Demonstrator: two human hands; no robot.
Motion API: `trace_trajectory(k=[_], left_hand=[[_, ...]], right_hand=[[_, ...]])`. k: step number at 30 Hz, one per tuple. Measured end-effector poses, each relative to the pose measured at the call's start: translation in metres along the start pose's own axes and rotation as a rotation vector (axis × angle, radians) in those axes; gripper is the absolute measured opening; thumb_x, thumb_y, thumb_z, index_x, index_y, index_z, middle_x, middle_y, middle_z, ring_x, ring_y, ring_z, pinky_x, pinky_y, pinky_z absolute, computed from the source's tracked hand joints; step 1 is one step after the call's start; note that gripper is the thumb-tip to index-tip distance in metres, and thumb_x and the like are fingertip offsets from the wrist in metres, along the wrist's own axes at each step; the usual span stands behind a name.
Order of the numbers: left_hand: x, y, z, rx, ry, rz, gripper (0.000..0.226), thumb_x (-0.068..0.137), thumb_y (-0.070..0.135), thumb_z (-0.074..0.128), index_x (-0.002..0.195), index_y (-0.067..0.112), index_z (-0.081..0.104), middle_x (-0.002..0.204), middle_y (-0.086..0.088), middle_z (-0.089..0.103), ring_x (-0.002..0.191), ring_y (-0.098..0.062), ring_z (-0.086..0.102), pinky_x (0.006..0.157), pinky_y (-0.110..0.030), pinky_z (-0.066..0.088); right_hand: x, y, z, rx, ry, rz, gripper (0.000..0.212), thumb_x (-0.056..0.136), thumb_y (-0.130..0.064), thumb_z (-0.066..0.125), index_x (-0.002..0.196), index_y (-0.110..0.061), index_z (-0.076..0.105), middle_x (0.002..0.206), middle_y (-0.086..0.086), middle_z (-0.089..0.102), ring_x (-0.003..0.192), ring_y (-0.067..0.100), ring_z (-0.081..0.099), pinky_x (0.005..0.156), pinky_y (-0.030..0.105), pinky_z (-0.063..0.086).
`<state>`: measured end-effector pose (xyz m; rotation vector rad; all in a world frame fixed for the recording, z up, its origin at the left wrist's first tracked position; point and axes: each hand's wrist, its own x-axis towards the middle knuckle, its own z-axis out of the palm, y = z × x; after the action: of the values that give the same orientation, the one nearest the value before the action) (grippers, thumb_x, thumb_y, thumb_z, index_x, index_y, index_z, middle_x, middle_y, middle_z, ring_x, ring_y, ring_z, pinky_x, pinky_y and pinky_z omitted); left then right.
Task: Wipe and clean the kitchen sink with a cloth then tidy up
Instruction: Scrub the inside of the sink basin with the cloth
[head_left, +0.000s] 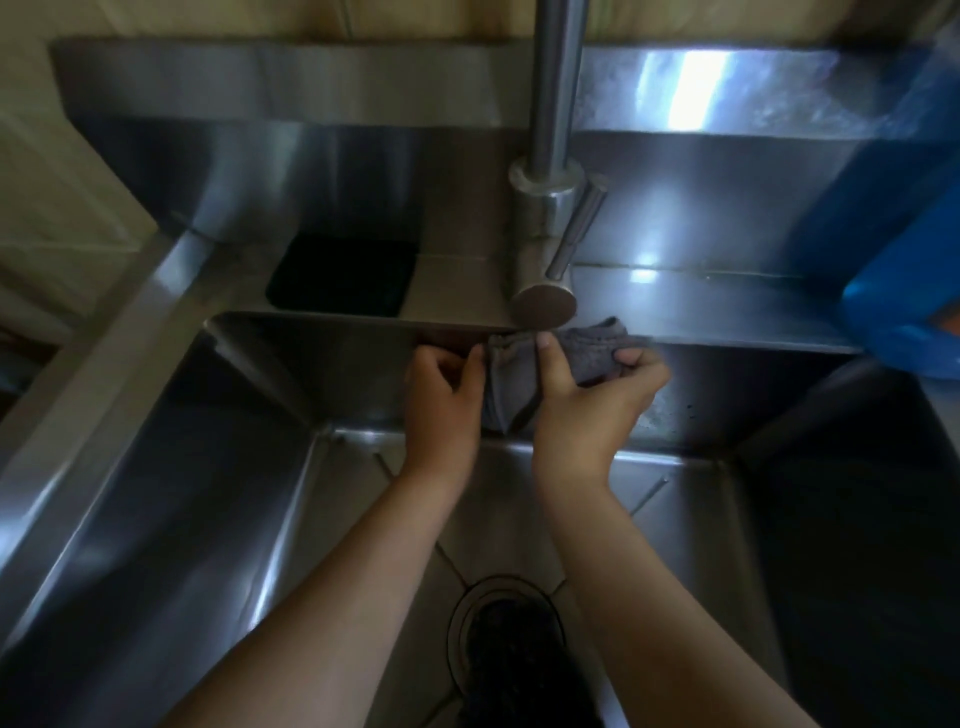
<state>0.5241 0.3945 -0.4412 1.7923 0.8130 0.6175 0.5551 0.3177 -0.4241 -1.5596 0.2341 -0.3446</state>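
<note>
A steel sink (156, 467) fills most of the frame, its basin opening toward the bottom edge. Both forearms reach up from the bottom of the frame to the middle, where the two hands meet at the basin's back wall, just below the rim.

The cloth (597, 353), grey and crumpled, sits at centre frame between the hands, held against the top of the back wall. The right hand (587, 415) grips it: the thumb lies across the front of the cloth and the fingers curl round its right end. The left hand (441, 395), just to the left, has its fingers curled and pinches the cloth's left edge with the thumb. A fold of the cloth hangs down between the two hands.

Directly above the cloth is the round end of the tap (544, 306), almost touching it. The tap's pipe rises to the top edge of the frame, and its lever (576, 228) slants down on the right side.

The drain (506, 639) is at bottom centre, dark, partly hidden between the forearms. On the ledge behind the basin, left of the tap, is a black rectangular recess (343, 275). A blue object (904, 291), blurred, stands at the right edge of the frame; I cannot tell what it is.
</note>
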Motion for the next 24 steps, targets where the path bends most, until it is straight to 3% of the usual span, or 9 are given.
trace_trajectory(k=[7,12,16,19,24], left_hand=[[-0.001,-0.005,0.004,-0.019,0.022,-0.007,0.028,0.088,0.028,0.059,0.070,0.026,0.038,0.079,-0.001,0.050,0.069,-0.012,0.048,0.060,-0.018,0.034],[0.003,-0.008,0.006,-0.047,0.028,0.002,0.028,0.086,0.028,0.061,0.069,0.024,0.039,0.075,0.000,0.051,0.067,-0.009,0.049,0.058,-0.015,0.034],[0.006,-0.012,0.006,-0.075,0.016,0.009,0.028,0.085,0.028,0.062,0.069,0.023,0.039,0.072,0.001,0.050,0.064,-0.007,0.049,0.057,-0.012,0.037],[0.006,-0.013,0.005,-0.071,0.009,0.029,0.029,0.085,0.028,0.062,0.069,0.025,0.038,0.075,-0.001,0.050,0.065,-0.004,0.048,0.056,-0.008,0.037],[0.004,-0.015,0.007,-0.053,0.033,0.058,0.028,0.085,0.034,0.060,0.071,0.026,0.038,0.082,-0.003,0.051,0.067,-0.004,0.048,0.058,-0.007,0.037]], right_hand=[[-0.001,0.011,-0.002,-0.070,-0.045,-0.073,0.052,0.069,-0.008,0.079,0.093,-0.013,0.033,0.108,0.007,0.038,0.103,0.028,0.051,0.098,0.040,0.042],[-0.004,0.032,0.000,-0.155,-0.079,0.019,0.050,0.069,-0.009,0.079,0.090,-0.013,0.033,0.105,0.005,0.039,0.100,0.020,0.047,0.094,0.030,0.039],[-0.006,0.055,0.002,-0.188,-0.099,0.104,0.049,0.068,-0.006,0.079,0.087,-0.011,0.034,0.100,0.008,0.043,0.095,0.024,0.048,0.091,0.036,0.041],[-0.008,0.071,0.003,-0.220,-0.102,0.165,0.049,0.069,-0.005,0.078,0.086,-0.009,0.033,0.099,0.011,0.046,0.091,0.022,0.049,0.086,0.031,0.039],[-0.005,0.102,-0.001,-0.302,-0.149,0.221,0.049,0.069,-0.006,0.079,0.089,-0.008,0.034,0.107,0.020,0.049,0.099,0.028,0.051,0.091,0.038,0.042]])
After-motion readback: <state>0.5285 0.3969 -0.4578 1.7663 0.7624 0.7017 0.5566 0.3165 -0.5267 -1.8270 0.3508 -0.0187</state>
